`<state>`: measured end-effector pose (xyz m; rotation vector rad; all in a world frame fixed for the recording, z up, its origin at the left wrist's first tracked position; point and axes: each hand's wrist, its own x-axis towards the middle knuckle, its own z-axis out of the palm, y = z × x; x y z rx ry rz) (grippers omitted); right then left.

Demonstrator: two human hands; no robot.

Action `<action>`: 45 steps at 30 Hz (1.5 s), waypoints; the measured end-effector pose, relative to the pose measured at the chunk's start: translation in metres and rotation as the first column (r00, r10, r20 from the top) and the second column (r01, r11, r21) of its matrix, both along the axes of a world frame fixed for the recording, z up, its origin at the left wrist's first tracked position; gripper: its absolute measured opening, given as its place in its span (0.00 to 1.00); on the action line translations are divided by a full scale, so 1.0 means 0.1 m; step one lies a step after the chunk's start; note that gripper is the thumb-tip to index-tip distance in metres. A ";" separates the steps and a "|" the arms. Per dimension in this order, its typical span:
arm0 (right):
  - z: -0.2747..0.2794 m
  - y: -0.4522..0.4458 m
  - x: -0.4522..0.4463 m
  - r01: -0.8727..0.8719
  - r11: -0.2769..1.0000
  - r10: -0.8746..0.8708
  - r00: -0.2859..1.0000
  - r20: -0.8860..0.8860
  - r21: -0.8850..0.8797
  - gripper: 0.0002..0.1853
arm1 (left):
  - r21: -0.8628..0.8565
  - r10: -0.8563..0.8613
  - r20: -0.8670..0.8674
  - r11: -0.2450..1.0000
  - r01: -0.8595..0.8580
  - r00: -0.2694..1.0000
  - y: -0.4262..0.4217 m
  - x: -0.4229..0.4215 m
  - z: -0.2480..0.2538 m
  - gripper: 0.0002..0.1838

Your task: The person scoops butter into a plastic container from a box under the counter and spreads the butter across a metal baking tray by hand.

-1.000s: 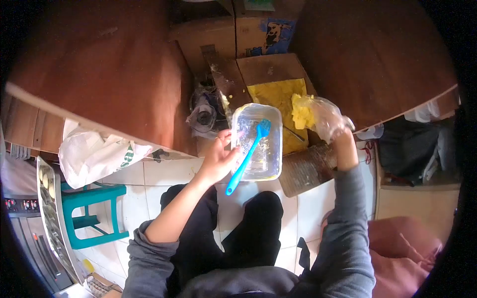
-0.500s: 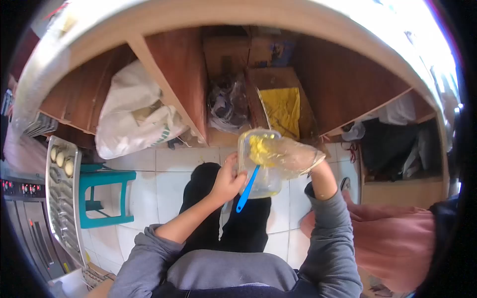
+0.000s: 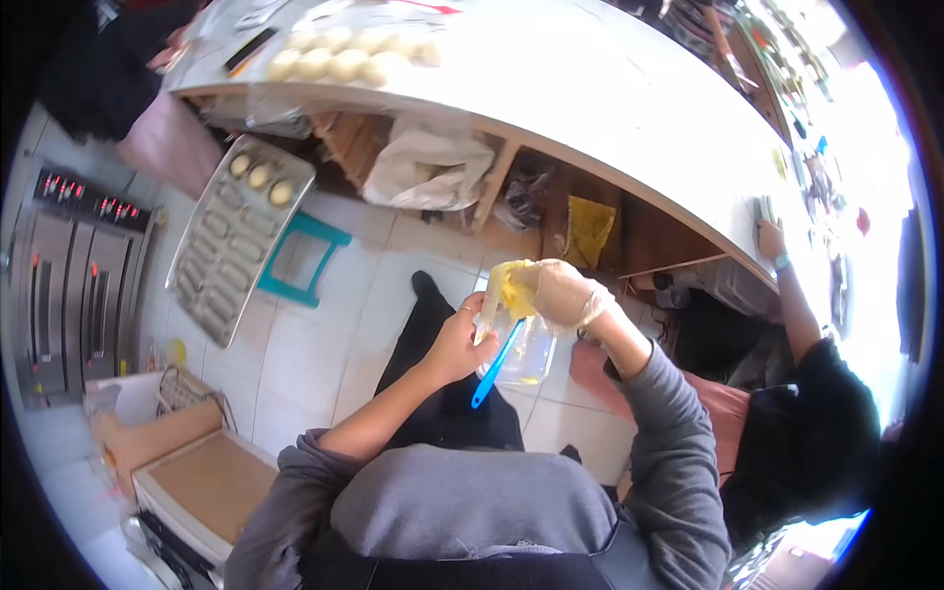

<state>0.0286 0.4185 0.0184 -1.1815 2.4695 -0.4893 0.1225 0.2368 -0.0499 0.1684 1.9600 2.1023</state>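
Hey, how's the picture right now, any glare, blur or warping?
Head view: glare bleaches much of the table, the shelf beneath sits in shadow; head view: the table's edge bows and corners go black; head view: the gloved right hand looks soft, the blue handle clearer.

Light: strong white glare at upper right, bleaching much of the long white tabletop point(image 3: 610, 98). Shade: brown wooden shelf compartment point(image 3: 657, 228) beneath, dim. Floor of pale square tiles point(image 3: 334, 364): moderately lit. Optics: fisheye bowing of tabletop edge; black vignette at corners. Focus: soft overall; clear-plastic-gloved right hand point(image 3: 562, 295) lacking fine detail.
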 end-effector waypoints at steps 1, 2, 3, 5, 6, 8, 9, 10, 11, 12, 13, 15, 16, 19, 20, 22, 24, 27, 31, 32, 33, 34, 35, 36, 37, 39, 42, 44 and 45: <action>0.21 -0.20 0.03 -0.002 0.987 -0.010 0.997 0.075 0.163 0.15 | -0.086 0.009 0.097 0.996 -0.001 0.995 -0.13 0.14 0.21 0.26; 0.23 -0.32 0.05 0.003 0.982 -0.023 0.994 0.102 0.190 0.16 | -0.099 0.070 0.077 0.993 -0.062 0.995 -0.24 0.27 0.31 0.26; 0.26 -0.44 0.10 0.057 0.994 -0.069 0.988 0.136 0.093 0.16 | -0.114 0.132 0.055 0.986 -0.125 0.990 -0.34 0.39 0.37 0.26; 0.42 -0.78 0.16 0.073 0.997 -0.072 0.969 0.235 0.003 0.16 | -0.102 0.262 0.072 0.962 -0.254 0.962 -0.52 0.66 0.53 0.26; 0.50 -0.99 0.17 0.038 0.999 -0.039 0.953 0.301 0.009 0.17 | -0.095 0.329 0.084 0.942 -0.321 0.941 -0.62 0.77 0.60 0.26; 0.54 -1.45 0.19 -0.005 1.000 0.011 0.907 0.422 -0.016 0.18 | -0.077 0.465 0.089 0.885 -0.459 0.881 -0.90 0.93 0.71 0.27; 0.37 -1.66 0.21 -0.008 0.999 0.029 0.874 0.485 -0.045 0.18 | -0.054 0.506 0.127 0.862 -0.504 0.853 -1.08 1.01 0.69 0.27; 0.35 -1.94 0.25 -0.014 0.997 0.050 0.838 0.543 -0.072 0.18 | -0.061 0.551 0.095 0.835 -0.547 0.829 -1.30 1.07 0.66 0.27; 0.37 -2.26 0.35 -0.056 0.997 0.081 0.806 0.586 -0.059 0.18 | -0.073 0.593 0.072 0.805 -0.589 0.802 -1.56 1.19 0.65 0.28; 0.45 -2.59 0.45 -0.079 0.990 0.134 0.766 0.629 -0.114 0.19 | -0.087 0.636 0.053 0.771 -0.631 0.770 -1.80 1.32 0.63 0.28; 0.51 -2.94 0.57 -0.097 0.981 0.186 0.720 0.668 -0.169 0.19 | -0.097 0.665 0.086 0.746 -0.658 0.742 -2.08 1.47 0.63 0.28; 0.48 -3.68 0.87 -0.182 0.941 0.323 0.730 0.602 -0.285 0.19 | -0.134 0.716 0.150 0.698 -0.704 0.682 -2.69 1.83 0.69 0.28; 0.41 -4.05 1.02 -0.260 0.904 0.404 0.781 0.476 -0.340 0.19 | -0.111 0.756 0.154 0.653 -0.749 0.636 -3.01 1.98 0.70 0.28; 0.38 -5.11 1.52 -0.372 0.828 0.514 0.802 0.305 -0.419 0.20 | -0.071 0.837 0.189 0.533 -0.843 0.513 -3.81 2.56 0.72 0.29; 0.42 -5.44 1.68 -0.381 0.812 0.528 0.801 0.281 -0.442 0.20 | -0.077 0.851 0.188 0.511 -0.856 0.491 -4.09 2.73 0.75 0.29; 0.47 -6.02 1.94 -0.366 0.830 0.505 0.814 0.288 -0.421 0.17 | -0.065 0.864 0.226 0.475 -0.877 0.451 -4.53 3.02 0.77 0.28; 0.50 -6.44 2.14 -0.351 0.855 0.471 0.835 0.286 -0.382 0.16 | -0.040 0.863 0.284 0.445 -0.895 0.417 -4.96 3.15 0.84 0.28; 0.52 -7.12 2.20 -0.396 0.857 0.466 0.869 0.168 -0.330 0.14 | 0.000 0.880 0.275 0.403 -0.915 0.387 -5.54 3.21 0.76 0.27; 0.47 -8.06 2.20 -0.447 0.833 0.484 0.874 0.035 -0.327 0.11 | 0.093 0.853 0.287 0.428 -0.899 0.436 -6.48 3.20 0.67 0.26; 0.45 -8.29 2.18 -0.441 0.836 0.479 0.877 0.040 -0.327 0.11 | 0.122 0.847 0.288 0.430 -0.895 0.446 -6.71 3.19 0.62 0.26; 0.46 -8.57 2.19 -0.443 0.831 0.481 0.876 0.035 -0.336 0.12 | 0.144 0.844 0.285 0.432 -0.890 0.455 -6.99 3.18 0.67 0.26; 0.43 -8.84 2.18 -0.448 0.823 0.484 0.875 0.018 -0.348 0.12 | 0.130 0.858 0.273 0.416 -0.900 0.436 -7.26 3.15 0.70 0.26; 0.43 -9.15 2.17 -0.454 0.816 0.486 0.874 0.000 -0.358 0.13 | 0.119 0.870 0.261 0.400 -0.909 0.417 -7.54 3.12 0.74 0.26; 0.51 -9.42 2.20 -0.446 0.820 0.482 0.876 0.013 -0.359 0.12 | 0.097 0.879 0.255 0.391 -0.915 0.402 -7.82 3.14 0.83 0.26; 0.59 -9.72 2.23 -0.436 0.823 0.475 0.880 0.018 -0.365 0.11 | 0.061 0.889 0.235 0.389 -0.919 0.392 -8.11 3.14 0.90 0.27; 0.66 -10.29 2.23 -0.463 0.811 0.501 0.865 0.015 -0.356 0.10 | 0.001 0.903 0.211 0.382 -0.924 0.374 -8.60 3.16 1.02 0.27; 0.70 -11.03 2.11 -0.563 0.748 0.603 0.798 0.004 -0.352 0.11 | 0.049 0.900 0.256 0.352 -0.935 0.353 -9.28 3.15 1.04 0.27; 0.78 -11.41 2.02 -0.592 0.684 0.661 0.750 0.020 -0.426 0.14 | 0.066 0.888 0.267 0.371 -0.926 0.374 -9.71 3.05 1.00 0.27; 0.77 -11.61 1.90 -0.573 0.687 0.676 0.730 0.102 -0.447 0.15 | 0.085 0.881 0.278 0.373 -0.924 0.382 -9.93 2.99 0.96 0.27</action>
